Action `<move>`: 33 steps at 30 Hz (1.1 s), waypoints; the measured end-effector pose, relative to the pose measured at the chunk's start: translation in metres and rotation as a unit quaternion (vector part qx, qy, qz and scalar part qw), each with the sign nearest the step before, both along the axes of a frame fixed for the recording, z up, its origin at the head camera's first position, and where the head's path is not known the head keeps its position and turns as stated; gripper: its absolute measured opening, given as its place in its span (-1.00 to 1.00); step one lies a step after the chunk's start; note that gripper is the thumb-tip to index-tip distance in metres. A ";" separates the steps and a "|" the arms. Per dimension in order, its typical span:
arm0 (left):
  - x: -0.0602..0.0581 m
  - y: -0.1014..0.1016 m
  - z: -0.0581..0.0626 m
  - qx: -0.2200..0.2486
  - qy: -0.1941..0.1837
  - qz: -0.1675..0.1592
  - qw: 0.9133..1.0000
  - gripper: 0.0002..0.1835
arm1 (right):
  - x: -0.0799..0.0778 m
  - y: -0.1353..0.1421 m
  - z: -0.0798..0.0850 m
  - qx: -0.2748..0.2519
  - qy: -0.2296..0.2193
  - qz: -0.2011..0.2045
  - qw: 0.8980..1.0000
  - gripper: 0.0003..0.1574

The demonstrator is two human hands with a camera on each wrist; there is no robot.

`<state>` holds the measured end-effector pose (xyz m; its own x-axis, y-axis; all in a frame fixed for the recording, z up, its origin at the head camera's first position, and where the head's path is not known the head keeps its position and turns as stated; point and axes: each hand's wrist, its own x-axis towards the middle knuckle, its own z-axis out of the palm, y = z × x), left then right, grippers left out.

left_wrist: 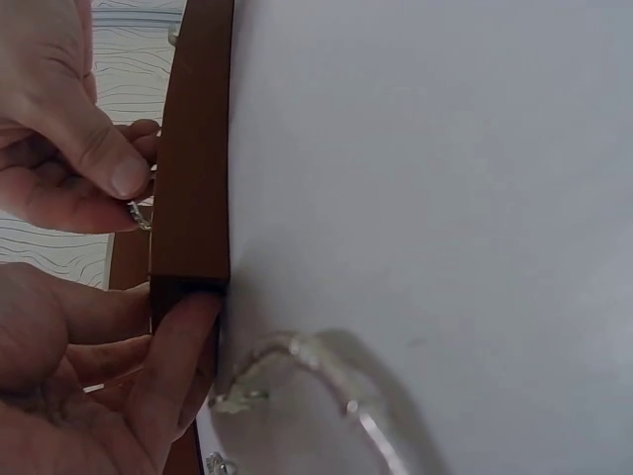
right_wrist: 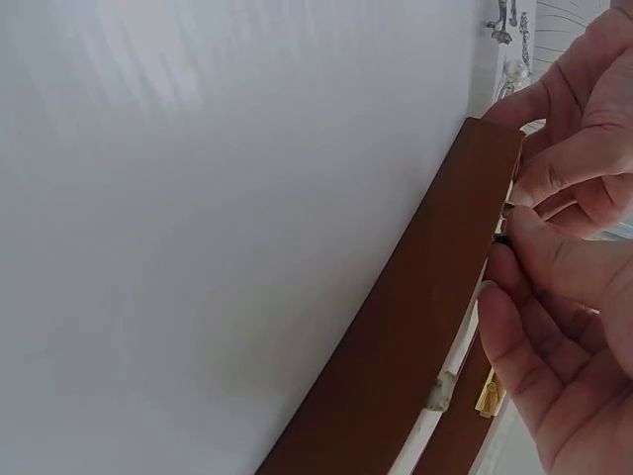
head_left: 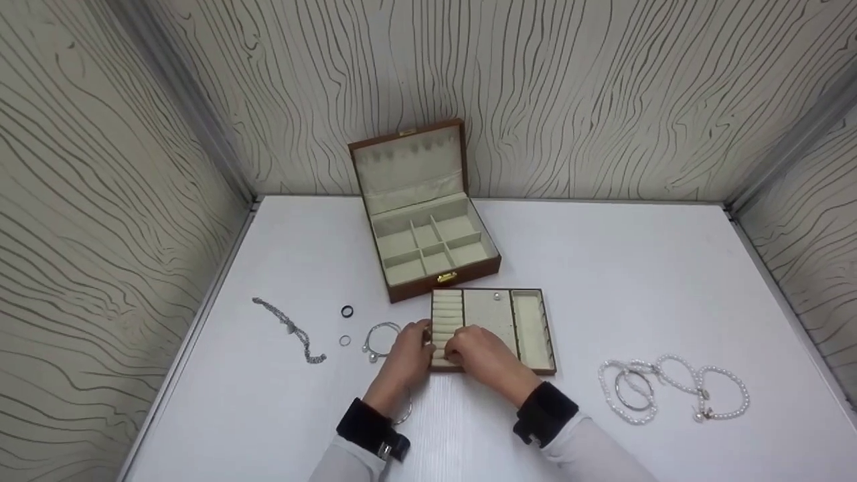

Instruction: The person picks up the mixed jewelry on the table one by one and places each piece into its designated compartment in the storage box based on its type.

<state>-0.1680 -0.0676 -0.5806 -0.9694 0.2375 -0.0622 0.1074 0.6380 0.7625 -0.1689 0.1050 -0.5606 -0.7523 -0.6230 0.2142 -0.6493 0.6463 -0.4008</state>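
A jewelry tray (head_left: 489,331) with cream ring rolls (head_left: 448,314) on its left side lies on the white table. At its front left corner my left hand (head_left: 410,351) grips the tray's edge, fingers along the brown side. My right hand (head_left: 485,355) is over the lower ring rolls. In the left wrist view, the right thumb and finger pinch a small silver ring (left_wrist: 140,215) at the tray's top edge; the fingers hide part of it. A pearl stud (head_left: 497,296) sits on the tray's middle panel.
Behind the tray stands an open brown jewelry box (head_left: 435,261) with compartments. To the left lie a silver chain (head_left: 288,327), a black ring (head_left: 347,311), a silver ring (head_left: 345,341) and a bracelet (head_left: 368,338). Pearl strands (head_left: 726,371) and a bangle (head_left: 619,391) are at right.
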 end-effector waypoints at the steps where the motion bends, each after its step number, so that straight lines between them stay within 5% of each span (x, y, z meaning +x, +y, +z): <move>1: 0.000 0.000 0.000 0.000 0.004 -0.001 1.000 -0.54 | 0.000 0.000 -0.001 0.002 0.003 -0.001 1.000 -0.75; 10: -0.006 -0.004 -0.001 0.005 0.017 -0.034 0.999 -0.59 | -0.002 0.001 -0.005 0.014 0.004 0.001 1.000 -0.82; 20: -0.023 -0.008 0.012 -0.012 -0.045 -0.071 0.996 -0.86 | -0.002 -0.001 -0.006 0.010 -0.005 -0.002 1.000 -0.80; 33: -0.022 -0.009 0.010 -0.034 -0.052 -0.069 0.996 -0.76 | 0.006 -0.006 -0.004 0.033 0.021 -0.034 0.999 -0.84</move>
